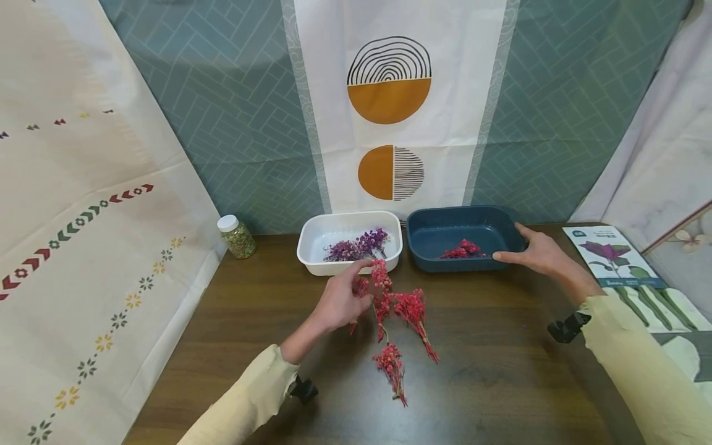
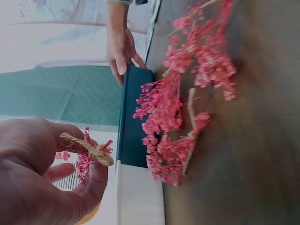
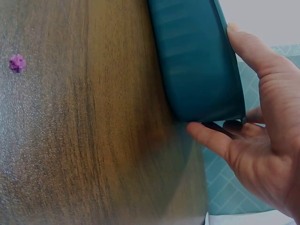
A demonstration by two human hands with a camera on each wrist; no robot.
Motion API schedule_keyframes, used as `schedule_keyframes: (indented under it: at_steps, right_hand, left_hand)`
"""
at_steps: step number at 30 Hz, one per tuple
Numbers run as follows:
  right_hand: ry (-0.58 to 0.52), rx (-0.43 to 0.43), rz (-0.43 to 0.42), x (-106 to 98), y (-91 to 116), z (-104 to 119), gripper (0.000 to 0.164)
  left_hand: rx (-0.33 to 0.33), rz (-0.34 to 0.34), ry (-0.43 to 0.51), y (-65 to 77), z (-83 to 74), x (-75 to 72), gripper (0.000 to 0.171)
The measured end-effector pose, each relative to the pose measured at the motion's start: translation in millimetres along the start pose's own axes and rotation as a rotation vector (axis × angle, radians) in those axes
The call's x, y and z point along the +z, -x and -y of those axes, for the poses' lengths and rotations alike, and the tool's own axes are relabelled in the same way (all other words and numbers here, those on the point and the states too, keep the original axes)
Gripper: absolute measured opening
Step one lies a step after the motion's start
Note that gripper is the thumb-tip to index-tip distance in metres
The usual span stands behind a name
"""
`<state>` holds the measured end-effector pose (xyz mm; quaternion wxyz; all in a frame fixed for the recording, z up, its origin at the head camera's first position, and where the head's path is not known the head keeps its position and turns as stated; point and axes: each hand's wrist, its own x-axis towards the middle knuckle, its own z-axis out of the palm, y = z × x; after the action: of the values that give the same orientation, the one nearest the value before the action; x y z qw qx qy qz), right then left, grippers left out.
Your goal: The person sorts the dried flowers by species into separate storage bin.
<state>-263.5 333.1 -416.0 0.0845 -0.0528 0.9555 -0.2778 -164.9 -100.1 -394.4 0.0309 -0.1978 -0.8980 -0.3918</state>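
Holding a twine-tied bunch of pink flowers [image 2: 95,153] in pinched fingers, the left hand [image 1: 342,300] is just before the white tray [image 1: 339,268]. The blue tray [image 1: 453,264] lies rightward and beyond, long axis left to right; the right hand [image 1: 536,250], nearer, grips its right end.

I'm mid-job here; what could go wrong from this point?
In the head view, the left hand, with its pink bunch, looks close to the white tray, so it might brush the purple flowers inside.
The right hand grips one end of the dark blue tray; a tug could shift it.
A small purple piece, probably a floret, lies on the table, so flowers may shed when handled.
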Motion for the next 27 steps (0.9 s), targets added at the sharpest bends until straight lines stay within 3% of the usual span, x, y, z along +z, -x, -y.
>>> schedule_keyframes:
  at_steps: [17,22,27]
  right_hand:
    - [0.001,0.000,-0.004,-0.3,0.1,-1.8,0.121]
    - [0.007,-0.002,-0.010,-0.1,-0.8,-2.2,0.121]
    - [-0.004,0.006,-0.008,0.3,-1.3,-0.1,0.121]
  left_hand:
    - [-0.038,0.063,0.076,-81.5,-38.4,27.1,0.065]
    - [-0.050,0.068,0.072,-101.7,-43.3,38.0,0.064]
    - [-0.021,0.074,0.045,-120.7,-43.6,46.0,0.064]
